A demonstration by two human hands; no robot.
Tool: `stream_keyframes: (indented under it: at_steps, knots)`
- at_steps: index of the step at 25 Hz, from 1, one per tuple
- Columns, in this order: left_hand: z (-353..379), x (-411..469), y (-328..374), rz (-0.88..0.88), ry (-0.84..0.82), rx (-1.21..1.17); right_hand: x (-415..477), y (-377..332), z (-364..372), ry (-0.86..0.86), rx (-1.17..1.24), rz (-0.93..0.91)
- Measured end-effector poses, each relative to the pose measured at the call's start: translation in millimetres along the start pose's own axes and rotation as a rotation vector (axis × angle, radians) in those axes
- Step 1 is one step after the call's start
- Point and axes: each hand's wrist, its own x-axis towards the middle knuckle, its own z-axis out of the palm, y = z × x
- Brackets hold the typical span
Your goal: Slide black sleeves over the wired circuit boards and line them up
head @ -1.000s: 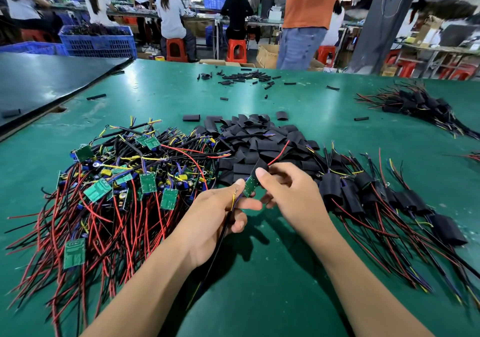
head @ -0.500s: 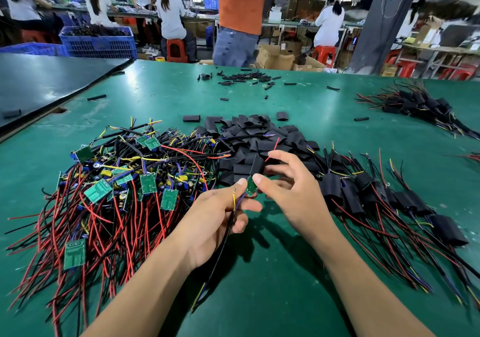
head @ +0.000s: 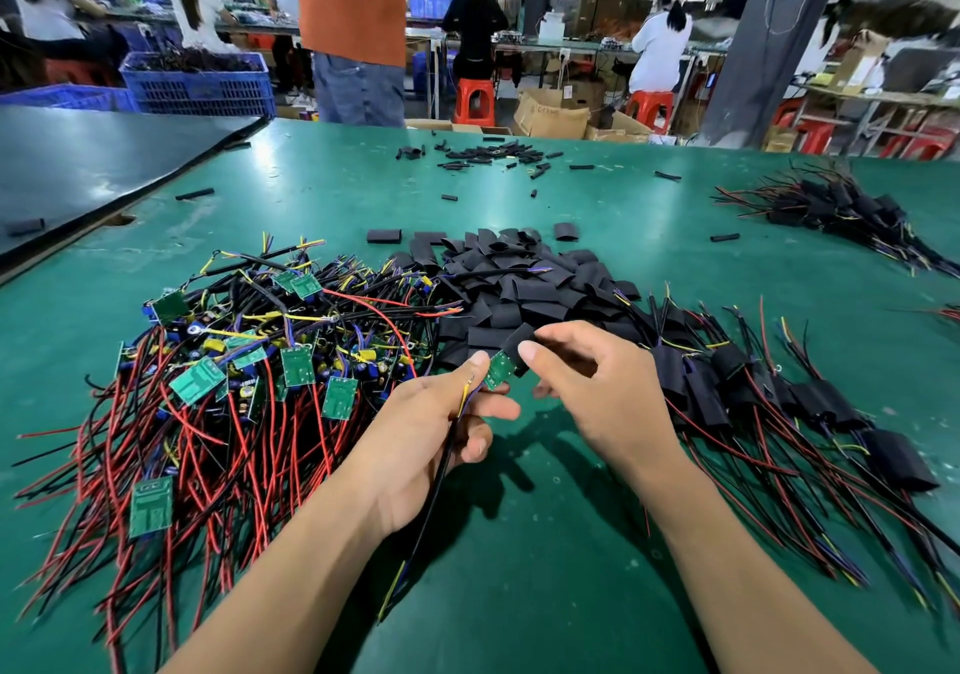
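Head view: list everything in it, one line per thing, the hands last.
table: one, green, under everything.
bare boards: a heap, green with red and black wires, left of the hands.
loose sleeves: a heap, black, behind the hands.
sleeved boards: a row, black, right of the hands.
far bundle: one, black, far right.
thin tubes: scattered, black, far middle.
panel: one, black, far left.
crates: at least two, blue, beyond the table, left.
stools: several, red, background.
people: several, background.
held board: one, green, between the hands.
held sleeve: one, black, partly over that board.
left hand: grips the held board's wires.
right hand: pinches the held sleeve.
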Motion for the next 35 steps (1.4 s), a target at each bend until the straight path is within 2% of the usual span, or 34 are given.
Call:
stream_keyframes:
  at_steps: [4, 9, 12, 14, 17, 21, 30, 33, 35]
  knots:
    - [1.2, 0.0, 1.2, 0.001, 0.015, -0.028, 2.7, -1.7, -6.6, -0.053, 0.144, 0.042]
    - [-1.2, 0.0, 0.0, 0.049, 0.009, -0.028, -1.4, -3.0, 5.7, -0.066, 0.17, 0.073]
    - [1.9, -1.4, -7.4, 0.192, 0.054, 0.198, -3.5, -1.1, 15.7, -0.048, 0.185, 0.164]
    - [5.3, -2.0, -12.2, 0.316, 0.121, 0.34, -3.1, -0.3, 19.2, -0.048, 0.35, 0.229]
    - [5.9, -2.5, -12.6, 0.401, 0.188, 0.39, -1.4, -3.7, 20.6, -0.053, 0.658, 0.348]
    - [4.5, -3.7, -11.9, 0.463, 0.294, 0.48, -1.8, -7.8, 18.8, -0.132, 0.797, 0.387]
    - [3.4, -2.5, -12.0, 0.465, 0.304, 0.425, 0.0, -7.3, 13.8, -0.186, 0.846, 0.35]
    - [2.1, -0.2, -13.9, 0.465, 0.358, 0.469, 0.0, -3.2, 16.9, -0.157, 0.665, 0.287]
    - [0.8, 1.5, -15.1, 0.472, 0.408, 0.493, -2.2, -0.4, 20.5, -0.126, 0.44, 0.234]
